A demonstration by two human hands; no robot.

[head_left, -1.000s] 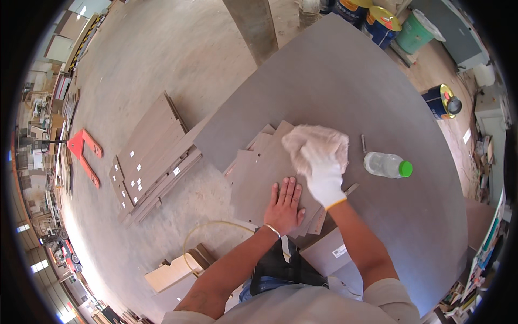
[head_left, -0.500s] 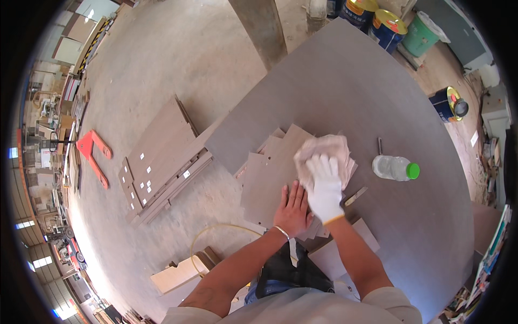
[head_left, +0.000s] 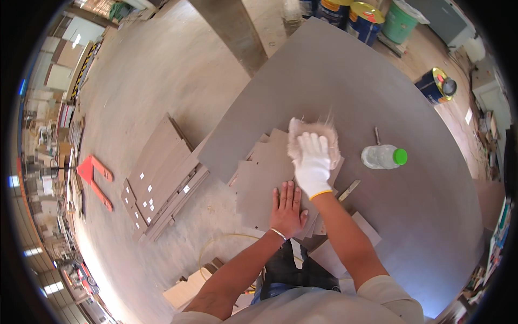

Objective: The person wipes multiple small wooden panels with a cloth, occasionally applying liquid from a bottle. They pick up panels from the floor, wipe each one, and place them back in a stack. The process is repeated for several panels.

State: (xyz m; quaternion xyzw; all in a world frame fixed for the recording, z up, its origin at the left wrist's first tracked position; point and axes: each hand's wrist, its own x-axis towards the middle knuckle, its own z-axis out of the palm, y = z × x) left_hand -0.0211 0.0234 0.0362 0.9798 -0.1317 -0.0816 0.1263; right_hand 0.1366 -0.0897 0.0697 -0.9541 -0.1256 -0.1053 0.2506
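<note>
My right hand (head_left: 313,164), in a white glove, presses a pale crumpled cloth (head_left: 315,135) onto a stack of brown board pieces (head_left: 259,181) at the near edge of a large grey-brown table (head_left: 350,81). The cloth is blurred. My bare left hand (head_left: 288,208) lies flat, fingers apart, on the same boards just below the glove and holds them down. A clear plastic bottle with a green cap (head_left: 384,156) lies on its side to the right of the cloth.
A small tool (head_left: 348,190) lies right of my forearm, a thin metal piece (head_left: 376,134) above the bottle. Paint cans (head_left: 366,19) and a green bucket (head_left: 402,21) stand beyond the table, another can (head_left: 437,86) at right. Stacked panels (head_left: 162,178) and a red pallet jack (head_left: 94,178) sit on the floor.
My gloved right hand has slid the cloth back and forth over the boards; it now sits slightly farther from me. My left hand has stayed pressed flat on the boards.
</note>
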